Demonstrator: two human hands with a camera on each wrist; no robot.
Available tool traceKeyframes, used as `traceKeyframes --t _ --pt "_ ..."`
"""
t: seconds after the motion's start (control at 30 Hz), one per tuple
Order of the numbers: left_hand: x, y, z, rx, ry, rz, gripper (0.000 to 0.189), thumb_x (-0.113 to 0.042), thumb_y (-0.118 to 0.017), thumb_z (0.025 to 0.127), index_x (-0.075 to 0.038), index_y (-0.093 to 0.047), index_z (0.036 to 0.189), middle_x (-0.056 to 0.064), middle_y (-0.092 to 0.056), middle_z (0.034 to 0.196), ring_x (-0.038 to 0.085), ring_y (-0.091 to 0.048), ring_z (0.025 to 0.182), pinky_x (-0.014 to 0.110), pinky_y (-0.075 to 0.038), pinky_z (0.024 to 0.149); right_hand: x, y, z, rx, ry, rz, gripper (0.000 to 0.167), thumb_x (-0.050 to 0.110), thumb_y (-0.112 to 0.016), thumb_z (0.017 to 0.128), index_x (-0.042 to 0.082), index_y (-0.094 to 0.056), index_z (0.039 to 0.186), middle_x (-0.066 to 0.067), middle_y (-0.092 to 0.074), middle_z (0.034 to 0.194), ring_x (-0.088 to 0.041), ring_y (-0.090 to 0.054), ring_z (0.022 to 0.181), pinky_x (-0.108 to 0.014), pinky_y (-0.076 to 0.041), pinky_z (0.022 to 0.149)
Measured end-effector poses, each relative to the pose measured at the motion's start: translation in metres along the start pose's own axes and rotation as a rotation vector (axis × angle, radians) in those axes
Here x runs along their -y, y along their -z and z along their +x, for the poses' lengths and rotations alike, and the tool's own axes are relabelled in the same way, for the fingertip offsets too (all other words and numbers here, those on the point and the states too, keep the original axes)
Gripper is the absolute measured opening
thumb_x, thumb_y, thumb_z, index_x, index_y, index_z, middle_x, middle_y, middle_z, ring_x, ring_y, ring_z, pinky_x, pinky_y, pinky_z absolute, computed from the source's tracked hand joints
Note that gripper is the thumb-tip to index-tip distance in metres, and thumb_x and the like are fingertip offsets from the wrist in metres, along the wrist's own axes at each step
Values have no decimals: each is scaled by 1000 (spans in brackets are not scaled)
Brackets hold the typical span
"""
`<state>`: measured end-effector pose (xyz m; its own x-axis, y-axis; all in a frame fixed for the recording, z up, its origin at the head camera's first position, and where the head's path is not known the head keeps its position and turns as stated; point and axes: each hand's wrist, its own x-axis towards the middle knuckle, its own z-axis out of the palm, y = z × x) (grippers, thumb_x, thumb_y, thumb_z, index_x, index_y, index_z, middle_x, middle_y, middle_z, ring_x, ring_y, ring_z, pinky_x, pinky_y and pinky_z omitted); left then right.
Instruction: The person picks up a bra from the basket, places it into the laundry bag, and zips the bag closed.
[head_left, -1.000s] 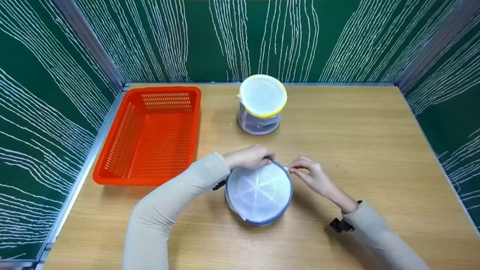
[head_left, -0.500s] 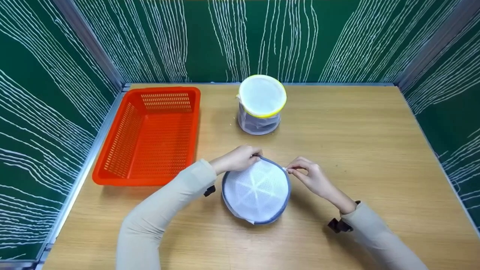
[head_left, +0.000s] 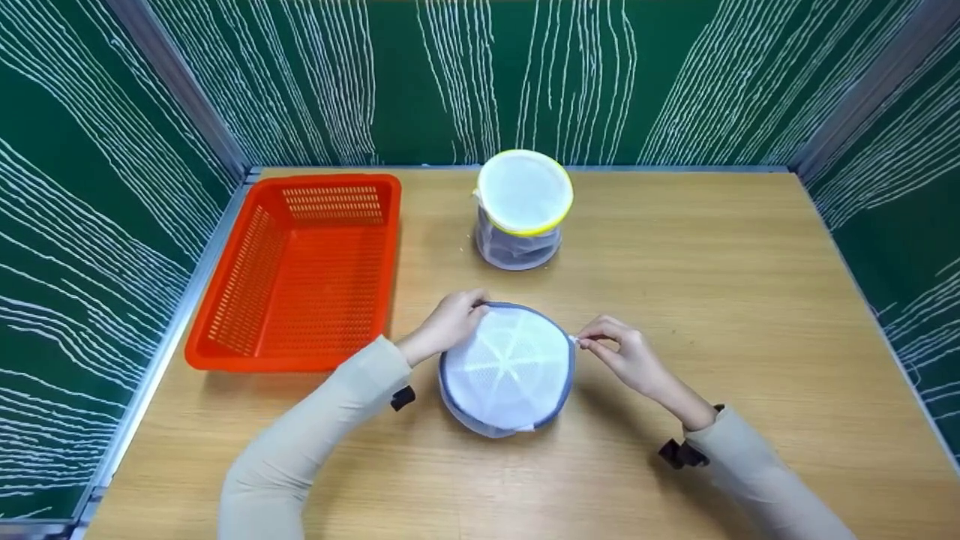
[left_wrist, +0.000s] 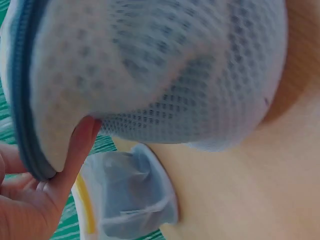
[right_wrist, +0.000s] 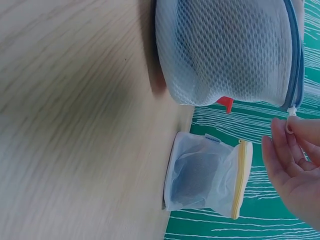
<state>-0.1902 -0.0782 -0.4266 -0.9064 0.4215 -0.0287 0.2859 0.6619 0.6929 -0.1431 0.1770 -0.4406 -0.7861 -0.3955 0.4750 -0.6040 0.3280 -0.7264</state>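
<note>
A round white mesh laundry bag with a blue zipper around its top edge stands near the middle of the table, lid side up. My left hand grips the far left of its rim, thumb on the mesh lid and fingers on the outer side. At the right of the rim, my right hand pinches the small white zipper pull between thumb and forefinger. The lid lies across the top of the bag, with pale strips crossing at its centre. Part of the rim is hidden under my left hand.
Behind the bag stands a second white mesh bag with a yellow zipper around its top. An orange-red plastic basket sits on the left of the wooden table. Green panels with white streaks enclose the back and sides.
My left hand has moved left along the rim, and the bag has turned counterclockwise and shifted slightly left. My right hand has stayed nearly in place, pinching the zipper pull.
</note>
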Motion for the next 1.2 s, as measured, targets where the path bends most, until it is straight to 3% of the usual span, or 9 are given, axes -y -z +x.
traceKeyframes --t 0.17,0.43,0.73,1.2 --pt "6 -3 -11 -94 68 -63 15 -3 -46 89 5 -56 97 19 -61 97 28 -57 93 36 -45 83 3 0 0 8 -13 -12 14 -17 -61 71 -7 -63 80 -14 -61 78 -17 -57 74 -17 -49 66" --pt "7 -3 -19 -102 92 -70 15 -3 -45 89 3 -55 100 17 -60 98 24 -55 88 34 -45 81 4 -1 3 19 -55 -29 12 -13 -61 73 -6 -64 81 -13 -61 79 -21 -58 74 -20 -50 67" --pt "5 7 -15 1 127 -33 19 -11 -48 89 0 -57 102 12 -61 90 21 -55 81 29 -46 73 -1 -2 3 8 -6 17 13 -16 -60 72 -7 -64 82 -15 -61 80 -17 -58 77 -19 -50 71" --pt "-14 23 9 143 169 173 21 -18 -50 89 -6 -61 102 7 -60 90 18 -54 80 29 -45 71 -1 -2 4 -4 -29 42 12 -17 -60 73 -9 -63 81 -15 -61 78 -12 -57 77 -18 -49 72"
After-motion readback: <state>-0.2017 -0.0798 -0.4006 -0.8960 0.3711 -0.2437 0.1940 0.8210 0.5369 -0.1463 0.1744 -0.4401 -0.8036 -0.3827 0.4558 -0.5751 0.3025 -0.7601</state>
